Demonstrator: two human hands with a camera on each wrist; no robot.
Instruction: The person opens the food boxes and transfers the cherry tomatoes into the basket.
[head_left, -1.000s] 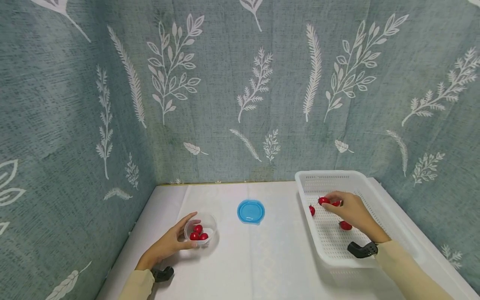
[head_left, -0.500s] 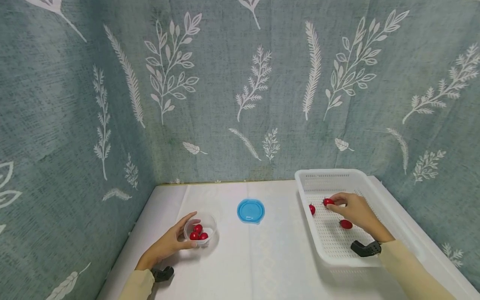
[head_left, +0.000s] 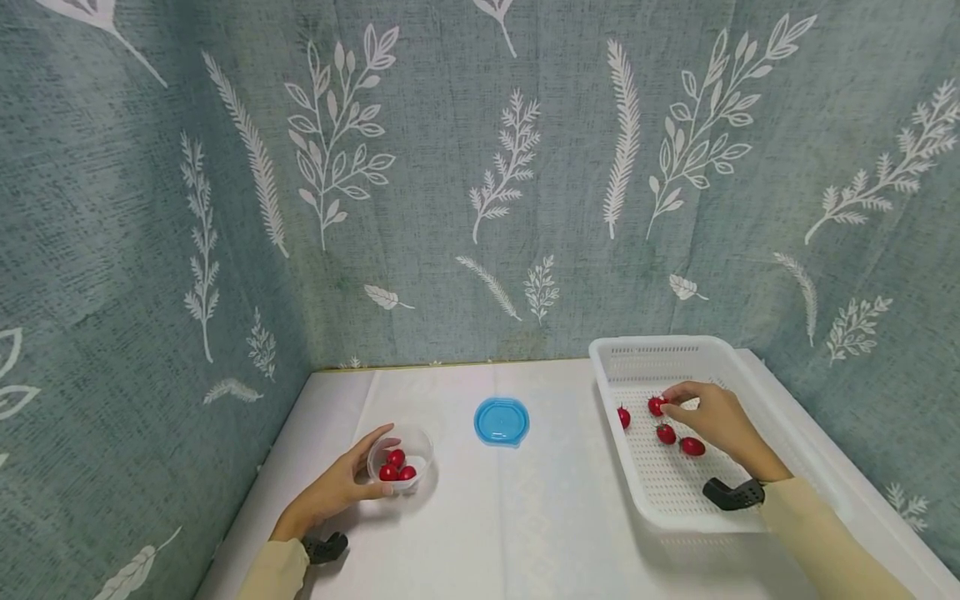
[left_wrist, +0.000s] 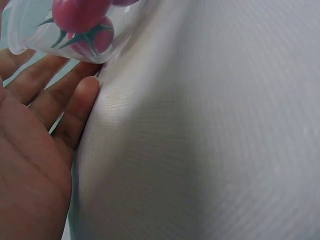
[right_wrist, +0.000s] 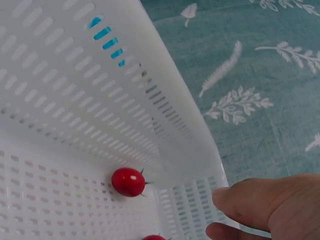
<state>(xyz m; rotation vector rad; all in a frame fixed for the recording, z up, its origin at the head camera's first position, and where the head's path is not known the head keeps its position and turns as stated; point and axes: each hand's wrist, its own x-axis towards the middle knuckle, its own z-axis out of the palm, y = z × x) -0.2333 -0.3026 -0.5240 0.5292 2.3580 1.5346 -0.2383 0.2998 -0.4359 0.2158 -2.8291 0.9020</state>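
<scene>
My left hand [head_left: 330, 492] holds a clear round plastic container [head_left: 420, 454] on the white table, fingers at its far side and thumb at its near side. Several red cherry tomatoes [head_left: 396, 458] lie inside it. Over a white perforated basket [head_left: 652, 500], my right hand [head_left: 712, 419] reaches with bent fingers to the right edge of a cherry tomato [head_left: 656, 406]. In the right wrist view, a gap shows between the thumb [right_wrist: 240, 200] and that partly cropped tomato [right_wrist: 155, 237]. Two more tomatoes [head_left: 665, 433] lie nearer, and another [head_left: 623, 417] sits by the left wall.
A blue lid [head_left: 502, 422] lies on the white table [head_left: 547, 517] between the container and the basket. Grey-green fabric [head_left: 450, 167] with white leaf prints hangs behind and at both sides. Black wrist straps [head_left: 731, 494] circle both wrists.
One tomato by the right fingers has come to lie nearer, beside another. The tomato at the fingertips has shifted slightly right. The left hand keeps its place on the container.
</scene>
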